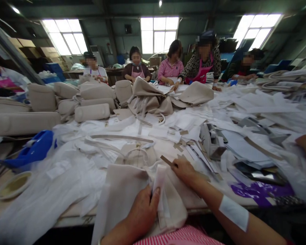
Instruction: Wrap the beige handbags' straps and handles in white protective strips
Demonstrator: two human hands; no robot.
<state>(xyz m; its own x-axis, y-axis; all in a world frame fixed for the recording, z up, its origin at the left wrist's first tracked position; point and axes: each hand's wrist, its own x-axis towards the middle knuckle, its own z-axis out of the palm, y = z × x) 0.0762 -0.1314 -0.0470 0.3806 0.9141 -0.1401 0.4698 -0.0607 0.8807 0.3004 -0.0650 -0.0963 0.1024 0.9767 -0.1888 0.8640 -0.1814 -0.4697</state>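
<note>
A beige fabric bag [122, 190] lies on the table edge in front of me. My left hand [142, 211] is closed on it, the thumb pressing a folded white paper wad [160, 180] against the bag's opening. My right hand [185, 170] reaches forward just beyond the bag, its fingers pinched on a thin brown strip [167, 160] lying on the table. A white bandage [233, 212] wraps my right forearm.
White tissue paper [53, 183] and plastic cover the table. A blue tray [32, 151] and a shallow dish [14, 185] sit left. Stuffed beige bags [91, 112] stack at the back left. Grey card pieces [211, 139] lie right. Several people work across the table.
</note>
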